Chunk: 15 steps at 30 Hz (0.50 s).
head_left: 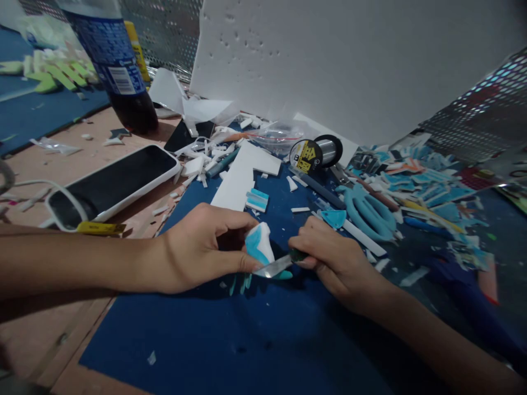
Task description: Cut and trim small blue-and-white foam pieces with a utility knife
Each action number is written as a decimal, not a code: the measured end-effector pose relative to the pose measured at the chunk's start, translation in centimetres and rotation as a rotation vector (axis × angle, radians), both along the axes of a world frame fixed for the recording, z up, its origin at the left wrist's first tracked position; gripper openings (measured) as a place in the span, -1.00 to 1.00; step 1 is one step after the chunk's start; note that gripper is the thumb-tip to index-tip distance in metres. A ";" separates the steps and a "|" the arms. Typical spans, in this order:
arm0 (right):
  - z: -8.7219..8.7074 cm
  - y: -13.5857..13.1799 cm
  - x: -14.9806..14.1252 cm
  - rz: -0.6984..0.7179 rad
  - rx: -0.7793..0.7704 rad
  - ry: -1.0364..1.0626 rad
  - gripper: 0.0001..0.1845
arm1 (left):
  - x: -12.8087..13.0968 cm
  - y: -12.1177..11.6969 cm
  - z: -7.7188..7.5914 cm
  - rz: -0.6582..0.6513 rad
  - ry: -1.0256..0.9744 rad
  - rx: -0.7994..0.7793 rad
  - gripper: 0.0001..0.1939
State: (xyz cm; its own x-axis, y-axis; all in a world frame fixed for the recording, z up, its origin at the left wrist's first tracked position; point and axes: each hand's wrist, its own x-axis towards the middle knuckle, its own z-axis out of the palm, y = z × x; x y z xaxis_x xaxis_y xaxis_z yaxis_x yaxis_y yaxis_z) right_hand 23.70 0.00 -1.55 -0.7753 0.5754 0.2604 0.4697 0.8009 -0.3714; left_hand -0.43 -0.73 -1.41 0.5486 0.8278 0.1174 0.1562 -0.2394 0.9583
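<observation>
Between the thumb and fingers of my left hand is a small blue-and-white foam piece, held just above the blue mat. My right hand grips the dark handle of a small knife. Its blade lies along the lower edge of the foam piece, close to my left thumb. Thin blue-green slivers show below the blade. Behind the hands sit a small blue-and-white block and a flat white foam board piece.
Blue-handled scissors and a spool of line lie beyond my right hand. Heaped blue and white scraps fill the right side. On the left are a phone and a cola bottle. A white panel stands behind.
</observation>
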 end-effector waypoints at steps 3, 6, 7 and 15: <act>-0.1 -0.1 -0.1 -0.006 -0.004 -0.005 -0.80 | 0.0 0.0 -0.1 -0.007 -0.002 0.000 -0.78; -0.2 -0.3 -0.2 0.000 0.007 -0.004 -0.82 | 0.0 0.0 -0.2 -0.012 0.005 0.002 -0.80; -0.2 -0.3 -0.2 0.006 0.009 -0.004 -0.82 | 0.0 0.0 -0.2 -0.011 0.007 0.003 -0.80; -0.2 -0.3 -0.4 0.000 -0.008 -0.044 -0.81 | 0.0 -0.1 -0.1 -0.006 0.070 0.076 -0.88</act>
State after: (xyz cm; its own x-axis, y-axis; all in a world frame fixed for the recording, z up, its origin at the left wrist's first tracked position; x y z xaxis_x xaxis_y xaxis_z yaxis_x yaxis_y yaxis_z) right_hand 23.32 -0.34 -1.75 -0.7858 0.5775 0.2214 0.4856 0.7978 -0.3573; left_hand -0.48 -0.85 -1.52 0.5628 0.8145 0.1406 0.2202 -0.3118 0.9243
